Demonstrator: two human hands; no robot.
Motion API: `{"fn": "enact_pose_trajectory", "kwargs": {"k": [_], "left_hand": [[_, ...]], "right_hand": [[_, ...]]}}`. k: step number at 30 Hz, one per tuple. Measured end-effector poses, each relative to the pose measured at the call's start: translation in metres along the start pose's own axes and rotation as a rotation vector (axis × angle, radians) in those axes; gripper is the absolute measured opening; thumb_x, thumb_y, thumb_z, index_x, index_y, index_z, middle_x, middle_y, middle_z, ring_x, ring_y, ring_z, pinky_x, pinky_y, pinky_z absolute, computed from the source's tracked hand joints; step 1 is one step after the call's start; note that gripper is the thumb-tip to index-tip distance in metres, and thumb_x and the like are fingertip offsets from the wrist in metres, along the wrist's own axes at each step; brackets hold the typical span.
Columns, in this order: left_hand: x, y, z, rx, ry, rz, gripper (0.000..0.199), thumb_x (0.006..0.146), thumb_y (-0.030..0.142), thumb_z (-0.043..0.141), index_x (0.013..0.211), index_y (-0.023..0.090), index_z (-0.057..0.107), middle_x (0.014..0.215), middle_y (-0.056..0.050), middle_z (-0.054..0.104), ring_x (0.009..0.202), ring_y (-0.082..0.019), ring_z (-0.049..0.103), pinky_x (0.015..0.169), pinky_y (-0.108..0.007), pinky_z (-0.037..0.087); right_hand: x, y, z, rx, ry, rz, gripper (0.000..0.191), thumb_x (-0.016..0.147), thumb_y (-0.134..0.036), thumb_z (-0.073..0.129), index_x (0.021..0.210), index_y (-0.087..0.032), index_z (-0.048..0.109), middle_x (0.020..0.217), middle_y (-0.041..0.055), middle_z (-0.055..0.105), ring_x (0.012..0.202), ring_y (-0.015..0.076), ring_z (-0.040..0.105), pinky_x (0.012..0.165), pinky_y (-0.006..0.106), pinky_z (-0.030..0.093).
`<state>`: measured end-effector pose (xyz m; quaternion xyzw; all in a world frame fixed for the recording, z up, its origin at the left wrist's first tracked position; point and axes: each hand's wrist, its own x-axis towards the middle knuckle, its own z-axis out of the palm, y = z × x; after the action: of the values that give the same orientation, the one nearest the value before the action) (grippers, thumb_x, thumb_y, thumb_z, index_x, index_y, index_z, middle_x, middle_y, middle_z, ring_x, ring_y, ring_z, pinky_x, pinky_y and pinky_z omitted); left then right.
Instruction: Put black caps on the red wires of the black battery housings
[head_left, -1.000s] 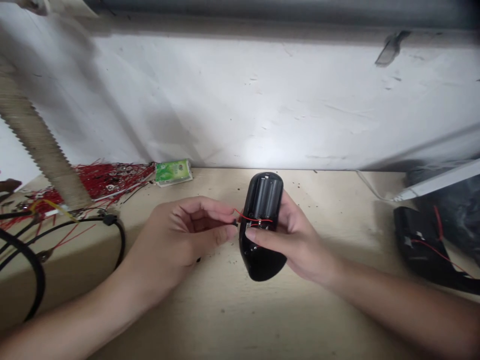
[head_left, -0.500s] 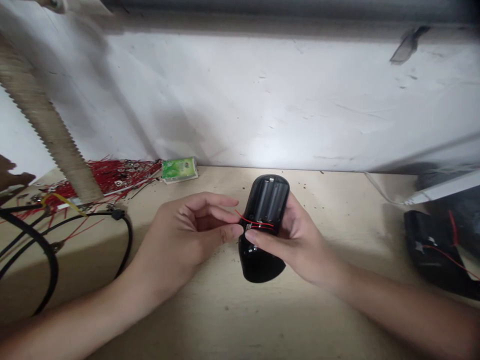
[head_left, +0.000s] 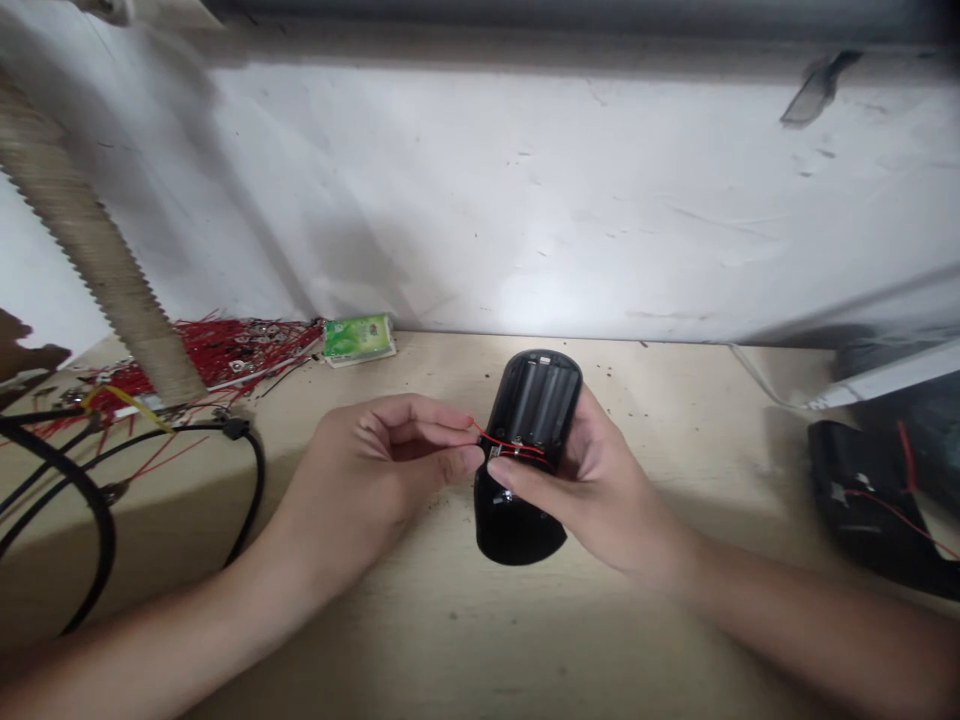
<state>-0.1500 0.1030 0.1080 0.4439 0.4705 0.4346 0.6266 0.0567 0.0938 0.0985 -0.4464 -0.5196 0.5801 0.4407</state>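
My right hand (head_left: 600,480) grips a glossy black plastic housing (head_left: 521,535) from the right, its thumb laid across the front near the middle. The housing is held tilted over the table, its open battery compartment (head_left: 531,400) facing up, with long slots that hold no batteries. Thin red wires (head_left: 517,450) cross just below the slots. The fingers of my left hand (head_left: 405,450) are drawn together at the housing's left edge. The loose end of one red wire meets the left fingertips; the exact contact is hard to make out.
A heap of red wires with metal contacts (head_left: 247,350) lies at the back left beside a green tissue pack (head_left: 360,338). Black cables (head_left: 105,520) loop at the left. Another black housing (head_left: 862,510) with red wires sits at the right, near a white strip (head_left: 900,375).
My left index finger has come down onto the red wire's loose end. The housing's lower part has swung slightly left, with my right hand still around it.
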Motion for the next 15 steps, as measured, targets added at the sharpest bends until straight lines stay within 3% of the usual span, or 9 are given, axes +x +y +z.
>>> {"fn": "enact_pose_trajectory", "kwargs": {"k": [6,15], "left_hand": [[-0.0008,-0.0003,0.0000,-0.002,0.000,-0.003,0.023,0.073,0.024,0.096,0.093,0.020,0.085,0.089,-0.003,0.086,0.076,-0.011,0.078,0.069,-0.014,0.059],[-0.0005,0.0007,0.0017,0.042,-0.064,0.100,0.020,0.082,0.021,0.088,0.100,0.017,0.081,0.090,-0.004,0.086,0.081,-0.011,0.079,0.075,-0.013,0.061]], "right_hand": [[-0.0012,-0.0020,0.0013,0.018,0.017,0.012,0.045,0.082,-0.030,0.093,0.113,-0.031,0.061,0.102,0.0004,0.072,0.093,0.0224,0.068,0.085,0.044,0.062],[-0.0003,-0.0057,-0.0006,-0.020,0.005,0.029,0.046,0.085,-0.029,0.089,0.113,-0.030,0.053,0.101,0.0004,0.068,0.092,0.0213,0.064,0.084,0.042,0.058]]}}
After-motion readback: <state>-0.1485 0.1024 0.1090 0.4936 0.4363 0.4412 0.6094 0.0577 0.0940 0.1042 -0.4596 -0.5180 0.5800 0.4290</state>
